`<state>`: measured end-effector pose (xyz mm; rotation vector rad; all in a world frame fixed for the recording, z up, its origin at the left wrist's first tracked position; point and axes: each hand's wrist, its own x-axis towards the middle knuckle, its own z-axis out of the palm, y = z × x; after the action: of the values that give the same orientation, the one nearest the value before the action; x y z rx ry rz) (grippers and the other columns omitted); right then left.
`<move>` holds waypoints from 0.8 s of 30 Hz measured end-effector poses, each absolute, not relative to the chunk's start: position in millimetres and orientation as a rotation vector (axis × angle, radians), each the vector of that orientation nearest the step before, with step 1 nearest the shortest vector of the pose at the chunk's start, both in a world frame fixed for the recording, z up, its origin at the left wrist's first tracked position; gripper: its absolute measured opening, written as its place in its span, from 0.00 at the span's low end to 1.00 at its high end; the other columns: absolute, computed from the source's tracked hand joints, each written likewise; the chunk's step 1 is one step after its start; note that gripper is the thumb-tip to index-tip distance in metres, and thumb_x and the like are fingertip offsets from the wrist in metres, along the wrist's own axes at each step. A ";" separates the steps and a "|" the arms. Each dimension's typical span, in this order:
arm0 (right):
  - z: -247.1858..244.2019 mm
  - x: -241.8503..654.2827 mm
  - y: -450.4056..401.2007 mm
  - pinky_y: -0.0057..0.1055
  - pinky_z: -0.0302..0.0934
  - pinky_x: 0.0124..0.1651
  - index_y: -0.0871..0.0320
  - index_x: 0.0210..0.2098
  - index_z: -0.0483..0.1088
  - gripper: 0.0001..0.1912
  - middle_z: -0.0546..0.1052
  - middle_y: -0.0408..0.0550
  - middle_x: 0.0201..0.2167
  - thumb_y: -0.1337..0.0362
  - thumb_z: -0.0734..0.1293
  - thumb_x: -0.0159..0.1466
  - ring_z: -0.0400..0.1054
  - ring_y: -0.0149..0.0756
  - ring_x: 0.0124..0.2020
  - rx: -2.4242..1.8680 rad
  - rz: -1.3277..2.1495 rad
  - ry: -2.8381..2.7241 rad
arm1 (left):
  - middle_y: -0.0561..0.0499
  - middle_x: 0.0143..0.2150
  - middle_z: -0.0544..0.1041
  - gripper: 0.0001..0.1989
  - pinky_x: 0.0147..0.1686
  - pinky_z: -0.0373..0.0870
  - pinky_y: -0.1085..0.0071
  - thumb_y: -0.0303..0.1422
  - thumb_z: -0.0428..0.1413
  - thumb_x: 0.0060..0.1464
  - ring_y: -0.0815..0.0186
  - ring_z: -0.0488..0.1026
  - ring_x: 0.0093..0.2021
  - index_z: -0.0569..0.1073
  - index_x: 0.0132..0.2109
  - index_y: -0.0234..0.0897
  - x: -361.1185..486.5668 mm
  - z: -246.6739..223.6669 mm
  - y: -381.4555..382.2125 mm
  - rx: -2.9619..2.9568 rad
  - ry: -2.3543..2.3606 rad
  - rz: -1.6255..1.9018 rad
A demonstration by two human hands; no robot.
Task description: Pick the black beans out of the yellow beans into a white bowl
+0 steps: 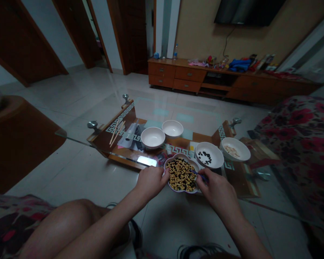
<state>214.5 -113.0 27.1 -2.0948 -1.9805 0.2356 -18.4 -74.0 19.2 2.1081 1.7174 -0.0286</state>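
Note:
A scalloped white dish with a purple rim sits at the table's near edge, heaped with yellow beans and black beans. My left hand grips the dish's left rim. My right hand holds a slim blue utensil, its tip reaching over the beans. Just beyond the dish, a white bowl holds a small cluster of black beans. Further right stands a white bowl with pale pieces inside. Two plain white bowls stand further back, with nothing visible in them.
The dishes stand on a glass-topped table with a wooden base. A pair of wooden chopsticks and a plastic packet lie at its left. A floral sofa is to the right, and my knees lie below.

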 end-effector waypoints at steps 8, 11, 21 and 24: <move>26.4 213.8 -113.5 0.33 0.58 0.32 0.54 0.38 0.76 0.15 0.82 0.50 0.32 0.56 0.60 0.66 0.77 0.43 0.32 -2.062 0.276 -2.008 | 0.43 0.35 0.83 0.32 0.35 0.67 0.68 0.49 0.38 0.70 0.56 0.80 0.37 0.83 0.38 0.38 -17.6 22.7 -74.0 2.099 1.706 -0.043; 26.0 214.5 -112.8 0.33 0.58 0.33 0.54 0.38 0.76 0.14 0.83 0.50 0.32 0.56 0.60 0.66 0.77 0.43 0.32 -2.061 0.297 -2.001 | 0.42 0.36 0.83 0.32 0.36 0.68 0.68 0.49 0.38 0.70 0.56 0.80 0.38 0.83 0.38 0.38 -17.4 23.2 -73.9 2.095 1.707 -0.048; 23.2 213.4 -112.1 0.33 0.58 0.33 0.54 0.39 0.76 0.14 0.82 0.50 0.32 0.56 0.60 0.67 0.77 0.43 0.33 -2.093 0.315 -1.996 | 0.42 0.35 0.83 0.32 0.36 0.68 0.68 0.48 0.38 0.70 0.57 0.80 0.37 0.84 0.39 0.39 -17.8 22.0 -73.5 2.097 1.703 -0.041; 24.0 213.2 -112.0 0.32 0.58 0.33 0.54 0.39 0.76 0.14 0.82 0.50 0.32 0.56 0.60 0.67 0.77 0.42 0.33 -2.086 0.324 -2.003 | 0.42 0.36 0.83 0.32 0.37 0.68 0.67 0.48 0.38 0.70 0.57 0.80 0.37 0.84 0.38 0.39 -17.7 22.5 -73.8 2.093 1.713 -0.046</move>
<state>213.2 -112.0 24.0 -2.0859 -2.0025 0.3239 -17.7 -73.8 22.5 2.0926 1.7126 -0.0464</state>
